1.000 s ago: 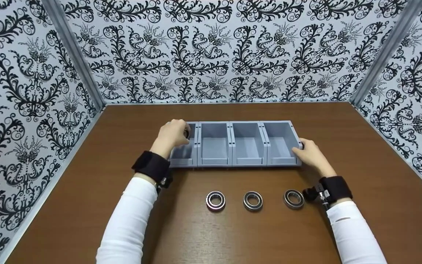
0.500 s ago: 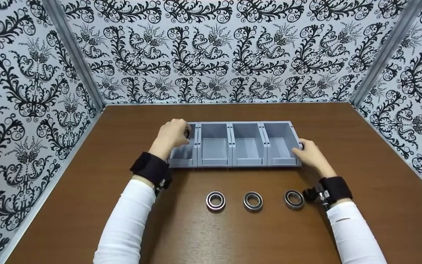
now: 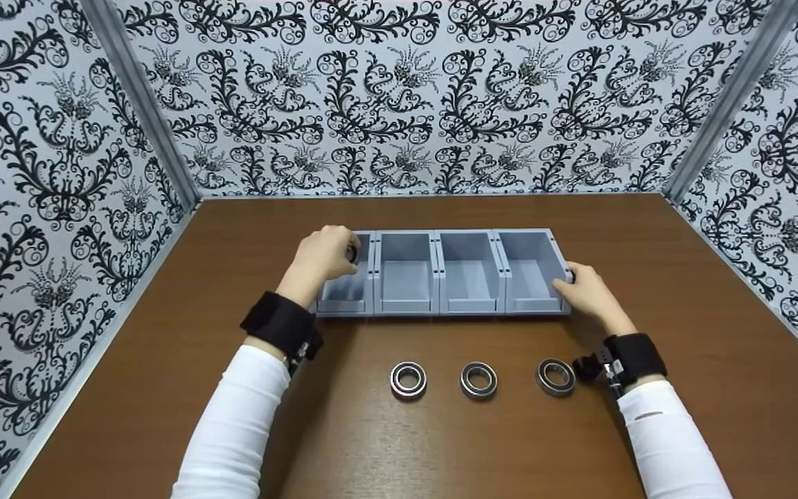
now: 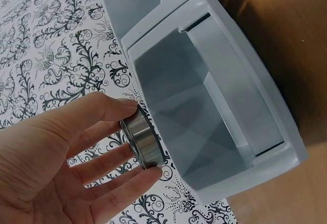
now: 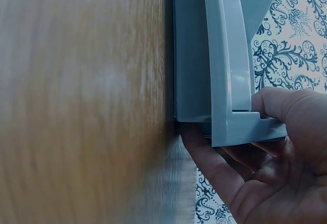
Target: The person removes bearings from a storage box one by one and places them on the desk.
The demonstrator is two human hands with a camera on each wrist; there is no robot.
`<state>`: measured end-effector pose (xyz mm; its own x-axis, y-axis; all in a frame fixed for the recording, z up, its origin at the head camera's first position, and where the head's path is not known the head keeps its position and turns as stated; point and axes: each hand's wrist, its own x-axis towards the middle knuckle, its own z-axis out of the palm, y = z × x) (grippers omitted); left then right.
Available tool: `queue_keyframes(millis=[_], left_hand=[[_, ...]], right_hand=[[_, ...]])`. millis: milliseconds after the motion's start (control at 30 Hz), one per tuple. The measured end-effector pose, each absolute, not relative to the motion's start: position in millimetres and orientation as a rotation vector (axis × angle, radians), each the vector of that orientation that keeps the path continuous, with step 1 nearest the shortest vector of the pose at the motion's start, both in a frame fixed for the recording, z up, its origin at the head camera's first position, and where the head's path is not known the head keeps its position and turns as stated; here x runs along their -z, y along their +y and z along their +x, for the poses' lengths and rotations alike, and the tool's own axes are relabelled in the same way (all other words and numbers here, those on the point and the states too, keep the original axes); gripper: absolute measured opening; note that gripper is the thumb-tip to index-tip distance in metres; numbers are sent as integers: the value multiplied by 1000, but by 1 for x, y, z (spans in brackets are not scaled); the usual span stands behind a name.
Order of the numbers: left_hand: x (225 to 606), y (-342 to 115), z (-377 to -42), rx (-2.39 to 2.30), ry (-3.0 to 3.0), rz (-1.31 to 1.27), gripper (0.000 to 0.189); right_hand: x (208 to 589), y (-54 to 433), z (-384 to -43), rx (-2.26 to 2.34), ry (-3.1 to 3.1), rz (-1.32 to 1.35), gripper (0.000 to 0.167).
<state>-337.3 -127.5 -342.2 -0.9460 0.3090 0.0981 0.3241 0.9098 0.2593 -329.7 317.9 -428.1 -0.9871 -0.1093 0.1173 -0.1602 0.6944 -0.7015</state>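
Observation:
In the head view my left hand (image 3: pixel 321 258) is over the leftmost compartment of a grey row of bins (image 3: pixel 406 305). It pinches a ball bearing (image 4: pixel 144 138) between thumb and fingers; the left wrist view has this metal ring tilted on edge beside the bin's opening. At the other end of the row, my right hand (image 3: pixel 589 294) grips the outer side wall of the rightmost bin (image 5: pixel 240 129), thumb at the rim and fingers around the outside. Three more bearings lie flat in front of the bins: one left (image 3: pixel 408 380), one middle (image 3: pixel 479 380), one right (image 3: pixel 555 376).
The bins stand on a brown wooden table (image 3: pixel 399 450). Patterned wall panels (image 3: pixel 399 104) enclose it at the back and both sides. The right bearing lies close to the camera strapped on my right wrist (image 3: pixel 589 367).
My left forearm and wrist have shifted slightly left, while the hand stays over the leftmost bin with the bearing. The right hand, the bins and the bearings on the table have not visibly moved.

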Motion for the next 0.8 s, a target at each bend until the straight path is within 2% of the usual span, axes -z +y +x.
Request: queue_keyframes(millis=[500, 800], left_hand=[[343, -132, -332, 445, -3005, -484, 42], [343, -133, -326, 423, -2986, -510, 35]], right_hand=[[429, 319, -330, -1169, -2823, 213, 42], [429, 319, -330, -1144, -2822, 239, 40]])
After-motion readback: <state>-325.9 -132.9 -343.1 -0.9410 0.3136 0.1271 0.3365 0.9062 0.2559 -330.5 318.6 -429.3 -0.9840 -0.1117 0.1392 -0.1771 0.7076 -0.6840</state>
